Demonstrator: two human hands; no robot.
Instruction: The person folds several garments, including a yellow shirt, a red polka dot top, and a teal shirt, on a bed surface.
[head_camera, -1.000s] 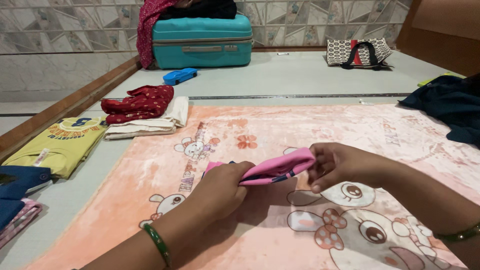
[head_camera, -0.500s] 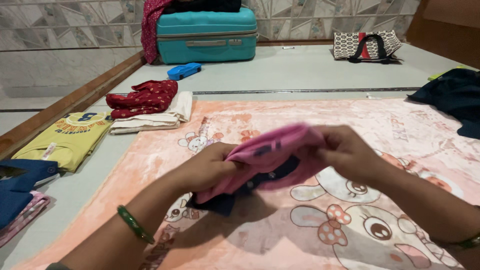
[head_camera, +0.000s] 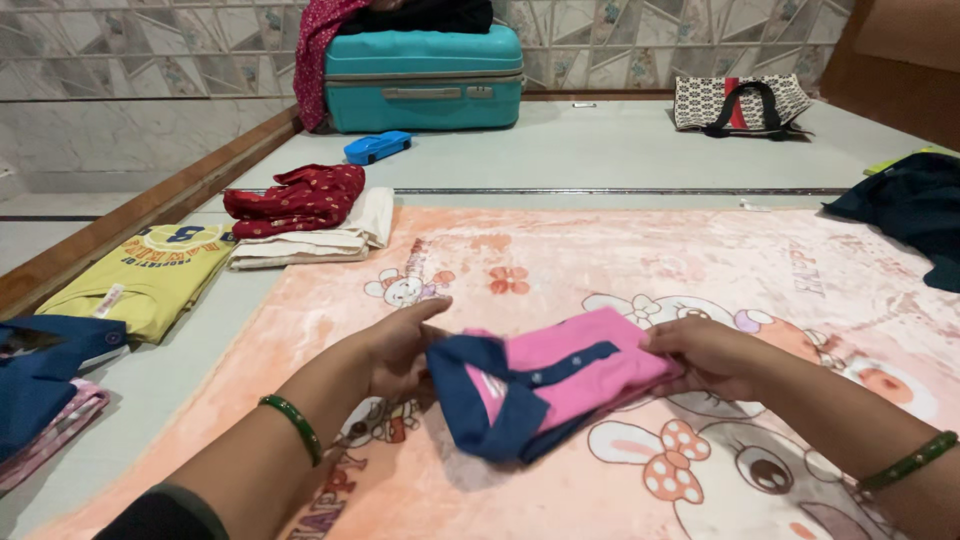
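In the lower middle of the frame a folded pink shirt with a navy collar lies on the peach cartoon-print blanket, held between both hands: the left hand is half open, fingers flat against the collar end, and the right hand is curled over the far edge, pinching the pink cloth. The fold looks loose to me; if either hand lets go carelessly, the collar end could spring open. A tug on the plush blanket might also drag the bundle crooked.
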